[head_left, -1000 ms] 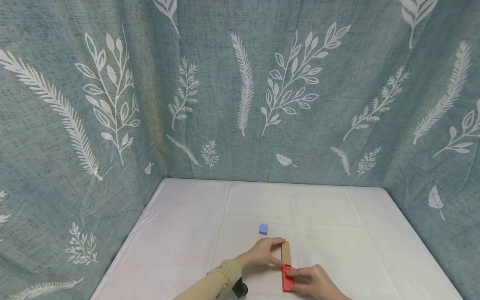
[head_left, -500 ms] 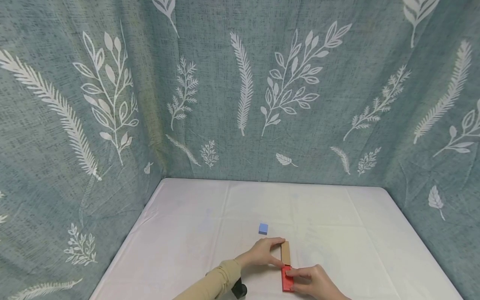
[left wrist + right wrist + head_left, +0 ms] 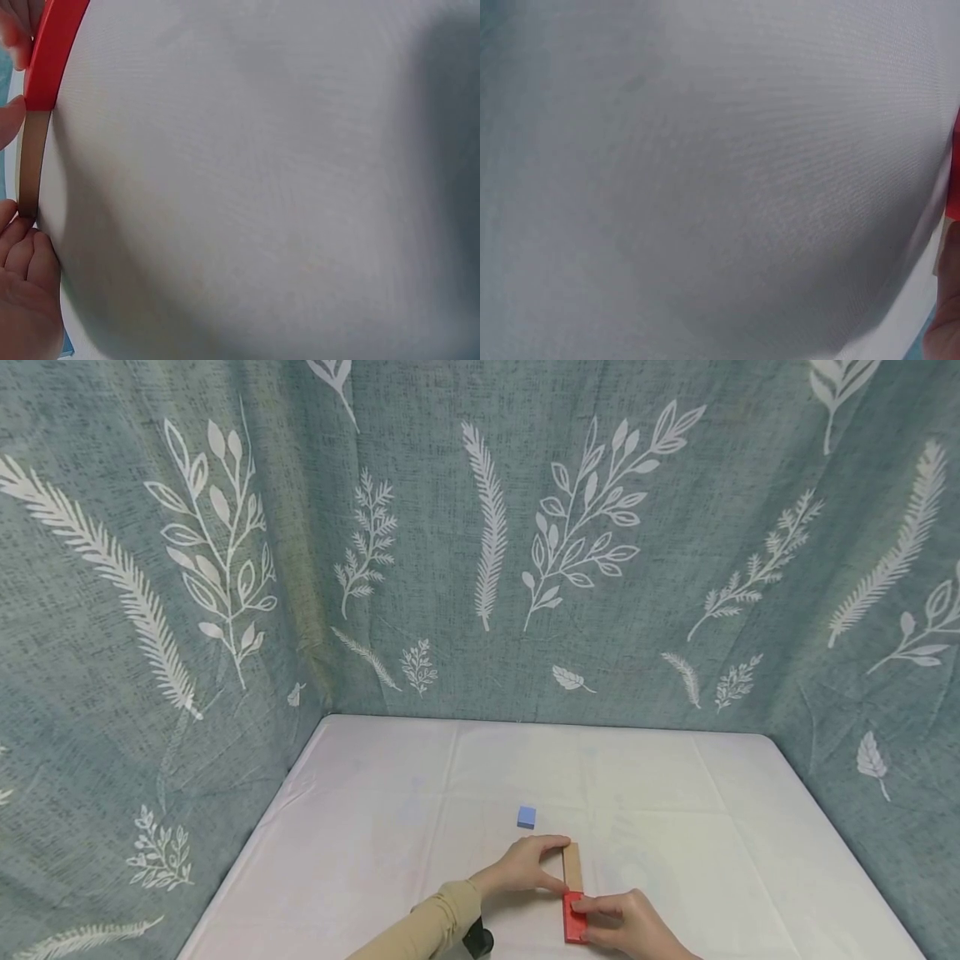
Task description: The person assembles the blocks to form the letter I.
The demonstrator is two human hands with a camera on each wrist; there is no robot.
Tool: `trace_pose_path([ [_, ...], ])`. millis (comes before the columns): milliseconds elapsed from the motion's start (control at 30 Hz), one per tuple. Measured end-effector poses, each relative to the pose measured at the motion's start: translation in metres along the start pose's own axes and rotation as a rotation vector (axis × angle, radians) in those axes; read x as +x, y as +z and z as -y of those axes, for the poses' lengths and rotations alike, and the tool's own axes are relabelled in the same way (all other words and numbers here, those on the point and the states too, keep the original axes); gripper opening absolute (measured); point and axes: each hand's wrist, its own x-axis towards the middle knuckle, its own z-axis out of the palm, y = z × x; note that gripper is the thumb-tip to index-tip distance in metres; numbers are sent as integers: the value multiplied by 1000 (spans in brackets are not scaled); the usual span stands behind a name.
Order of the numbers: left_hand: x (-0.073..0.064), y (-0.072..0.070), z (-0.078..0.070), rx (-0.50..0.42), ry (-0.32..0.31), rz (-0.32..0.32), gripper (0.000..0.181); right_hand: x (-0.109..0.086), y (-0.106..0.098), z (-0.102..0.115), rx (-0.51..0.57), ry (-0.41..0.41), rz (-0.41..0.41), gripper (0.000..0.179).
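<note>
At the white-covered table (image 3: 360, 843), we see two hands at work on a pair of blocks lying in line, their ends touching. The left hand (image 3: 522, 864), below a rolled tan sleeve (image 3: 431, 918), keeps its grip on the tan block (image 3: 572, 866), thumb at the near end and fingertips at the far one. We find the right hand's (image 3: 626, 920) grip pinching the red block (image 3: 572, 928), on the table nearer the person. Beyond the left hand we spot a blue block (image 3: 527, 817), before a leaf-patterned teal curtain (image 3: 435, 527).
</note>
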Motion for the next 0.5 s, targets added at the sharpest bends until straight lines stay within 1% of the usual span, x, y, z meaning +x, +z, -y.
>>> trace_pose_path([
  [200,0,0,1,17,11,3,66,1,0,2,4,19,3,36],
  [433,0,0,2,12,3,10,66,0,0,1,19,2,-7,38],
  [500,0,0,2,13,1,11,66,1,0,2,38,20,-1,38],
])
